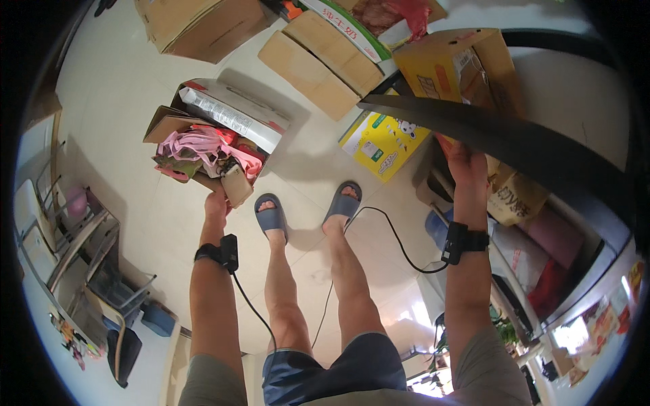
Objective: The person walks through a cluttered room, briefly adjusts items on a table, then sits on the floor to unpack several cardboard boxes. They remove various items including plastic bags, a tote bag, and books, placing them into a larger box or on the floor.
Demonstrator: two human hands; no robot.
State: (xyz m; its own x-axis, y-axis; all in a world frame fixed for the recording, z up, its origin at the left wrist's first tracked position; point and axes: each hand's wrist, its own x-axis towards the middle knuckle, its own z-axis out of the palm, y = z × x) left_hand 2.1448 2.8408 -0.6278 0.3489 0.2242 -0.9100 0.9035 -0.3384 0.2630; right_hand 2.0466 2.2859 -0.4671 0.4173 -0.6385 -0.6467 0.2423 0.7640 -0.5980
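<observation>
My left hand [216, 204] is at the near edge of an open cardboard box [161, 123] on the floor. A beige smartphone-like object [237, 185] overlaps its fingers, so I cannot tell what it grips. Pink straps or ribbon [190, 143] and red items fill the box. My right hand [466, 163] reaches under a curved black edge [487, 122], beside a brown paper bag [515, 198] bearing writing. The fingertips are partly hidden there, near something red. Both wrists wear black strapped devices with cables.
A yellow printed box [383, 144] lies on the floor ahead of my right foot. Closed cardboard boxes [322, 63] and a larger carton [213, 28] stand farther off. Chairs [109, 264] are at the left. A black cable [396, 238] loops beside my right leg.
</observation>
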